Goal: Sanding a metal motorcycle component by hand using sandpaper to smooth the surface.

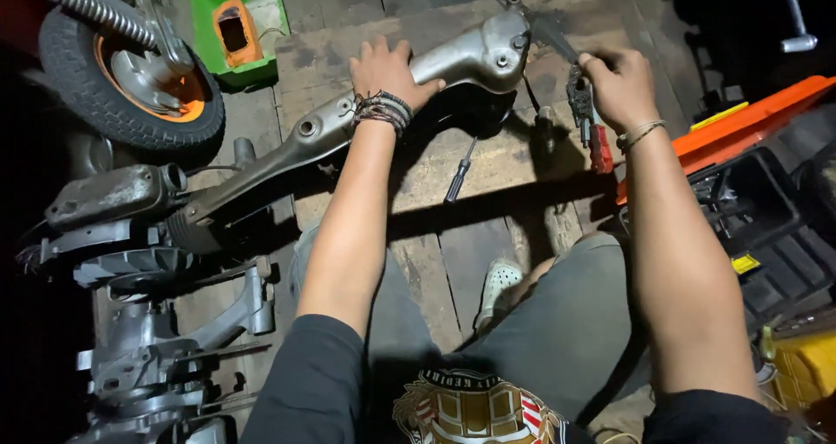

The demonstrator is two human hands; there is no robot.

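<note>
A long grey cast-metal engine arm (470, 59) lies across a worn wooden board (488, 191) on the floor. My left hand (387, 71) rests on top of the arm near its middle, fingers wrapped over it. My right hand (620, 85) is closed on pliers with red handles (592, 122), their jaws pointing at the rounded end of the arm. A screwdriver with a black handle (459, 176) lies on the board just below the arm.
A small wheel with an orange rim (131, 70) stands at the far left. A green tray (235, 22) sits at the back. Engine parts (131, 261) lie at the left. An orange and black toolbox (749, 191) is at the right, a yellow box (801, 366) beside it.
</note>
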